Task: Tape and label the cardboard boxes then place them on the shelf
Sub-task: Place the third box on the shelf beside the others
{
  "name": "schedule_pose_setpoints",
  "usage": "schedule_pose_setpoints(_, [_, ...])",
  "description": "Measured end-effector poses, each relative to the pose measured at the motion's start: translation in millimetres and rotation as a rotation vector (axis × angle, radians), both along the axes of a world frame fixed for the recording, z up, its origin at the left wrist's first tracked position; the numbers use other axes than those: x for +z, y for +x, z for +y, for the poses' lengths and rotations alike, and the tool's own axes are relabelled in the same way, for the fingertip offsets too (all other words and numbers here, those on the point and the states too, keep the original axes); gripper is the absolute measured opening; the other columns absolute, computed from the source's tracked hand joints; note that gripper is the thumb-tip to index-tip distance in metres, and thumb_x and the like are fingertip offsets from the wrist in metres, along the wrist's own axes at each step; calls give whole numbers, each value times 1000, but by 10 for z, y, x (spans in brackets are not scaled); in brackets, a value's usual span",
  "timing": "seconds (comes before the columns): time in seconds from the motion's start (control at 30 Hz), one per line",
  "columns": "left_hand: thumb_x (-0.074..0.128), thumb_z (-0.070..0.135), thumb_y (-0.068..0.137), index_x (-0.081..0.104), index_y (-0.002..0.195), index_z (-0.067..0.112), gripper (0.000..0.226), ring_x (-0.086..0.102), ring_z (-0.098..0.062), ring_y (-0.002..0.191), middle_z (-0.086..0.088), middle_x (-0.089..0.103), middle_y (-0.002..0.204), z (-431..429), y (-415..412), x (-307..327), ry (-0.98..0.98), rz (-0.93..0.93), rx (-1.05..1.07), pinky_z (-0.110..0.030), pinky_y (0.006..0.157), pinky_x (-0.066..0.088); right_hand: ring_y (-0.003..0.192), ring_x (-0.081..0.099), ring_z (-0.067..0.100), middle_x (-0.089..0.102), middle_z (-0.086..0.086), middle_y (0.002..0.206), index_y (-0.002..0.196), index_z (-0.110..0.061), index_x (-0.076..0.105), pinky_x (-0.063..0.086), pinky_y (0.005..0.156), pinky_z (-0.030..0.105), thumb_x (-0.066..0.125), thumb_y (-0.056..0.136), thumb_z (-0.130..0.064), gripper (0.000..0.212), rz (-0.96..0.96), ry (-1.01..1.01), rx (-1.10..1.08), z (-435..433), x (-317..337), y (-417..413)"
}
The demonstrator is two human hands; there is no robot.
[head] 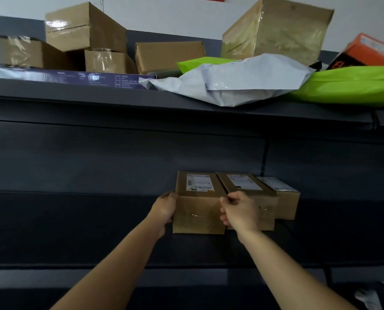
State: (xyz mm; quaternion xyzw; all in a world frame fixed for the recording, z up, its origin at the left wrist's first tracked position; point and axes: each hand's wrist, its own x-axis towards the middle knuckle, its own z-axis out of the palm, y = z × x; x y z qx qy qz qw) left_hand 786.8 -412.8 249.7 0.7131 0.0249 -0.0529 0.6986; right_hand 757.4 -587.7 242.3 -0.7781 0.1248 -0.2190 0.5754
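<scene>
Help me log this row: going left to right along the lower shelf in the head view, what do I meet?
In order: left hand → held labelled box → second labelled box → third labelled box.

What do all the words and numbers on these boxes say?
No text reads clearly.
left box, label: print too blurred.
middle box, label: too blurred.
right box, label: too blurred.
purple box on the top shelf: white print, too small.
orange box: dark marking, unreadable.
</scene>
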Motion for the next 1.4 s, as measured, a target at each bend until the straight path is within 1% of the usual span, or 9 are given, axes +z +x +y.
schedule_pose_setpoints(0.1, [39, 40, 102, 43, 142, 19, 45, 57, -25, 113, -6, 59, 126, 5, 27, -38, 9, -6, 3, -43, 101, 46, 66, 69, 20, 67, 7, 93, 110, -20, 53, 54, 55, 29, 62, 94, -21, 18, -15, -14, -33, 11, -26, 31])
schedule_pose_setpoints(0.27, [39, 48, 100, 48, 138, 17, 49, 52, -23, 120, -2, 57, 128, 26, -16, -24, 41, -55, 39, -40, 104, 41, 64, 69, 20, 67, 8, 90, 93, -25, 47, 55, 54, 30, 62, 94, -19, 16, -67, -32, -60, 48, -35, -21])
schedule_pose_setpoints(0.37, [39, 45, 101, 46, 137, 16, 47, 48, -23, 122, 0, 54, 122, 82, -82, 14, 50, -95, 66, -43, 108, 39, 65, 68, 18, 66, 6, 88, 86, -25, 48, 48, 51, 23, 61, 95, -19, 16, -106, -67, -11, 151, -8, -82])
schedule_pose_setpoints(0.5, [42, 48, 99, 46, 137, 17, 49, 50, -23, 117, -5, 53, 130, 236, -193, 45, 38, -117, 115, -43, 102, 44, 64, 66, 16, 67, 5, 83, 86, -20, 54, 48, 54, 24, 62, 94, -18, 11, -116, -87, 137, 420, 51, -145])
schedule_pose_setpoints(0.83, [48, 42, 99, 67, 102, 17, 32, 60, -19, 100, 0, 67, 101, 970, -646, 3, 39, -206, 429, -41, 93, 51, 54, 61, 13, 66, 6, 74, 79, -17, 53, 43, 46, 23, 63, 92, -12, 18, -122, -37, 414, 1214, 71, -257])
schedule_pose_setpoints(0.97, [49, 36, 99, 66, 85, 18, 28, 57, -16, 76, 3, 63, 79, 1287, -914, -45, 2, -232, 536, -34, 71, 48, 55, 61, 14, 66, 3, 74, 79, -17, 55, 47, 49, 27, 64, 92, -15, 16, -86, -49, 510, 1573, 23, -337])
schedule_pose_setpoints(1.07, [50, 30, 100, 64, 86, 10, 28, 53, -18, 63, -4, 59, 74, 1542, -1165, -76, -74, -234, 588, -30, 58, 42, 56, 62, 13, 68, 3, 77, 83, -16, 59, 48, 50, 26, 64, 92, -17, 11, -69, -74, 590, 1874, -35, -439])
schedule_pose_setpoints(1.17, [49, 28, 101, 61, 90, 8, 26, 49, -14, 53, -4, 55, 70, 1824, -1407, -109, -116, -221, 626, -27, 55, 37, 57, 62, 12, 68, 1, 77, 87, -13, 61, 51, 52, 27, 64, 92, -17, 7, -57, -86, 662, 2182, -70, -549])
schedule_pose_setpoints(1.4, [48, 34, 101, 64, 101, 8, 31, 60, -17, 66, -6, 66, 85, 2584, -1960, -224, -72, -124, 795, -27, 60, 47, 64, 65, 15, 68, 4, 81, 85, -13, 61, 56, 63, 32, 64, 92, -17, 9, -31, -110, 816, 3009, -118, -798])
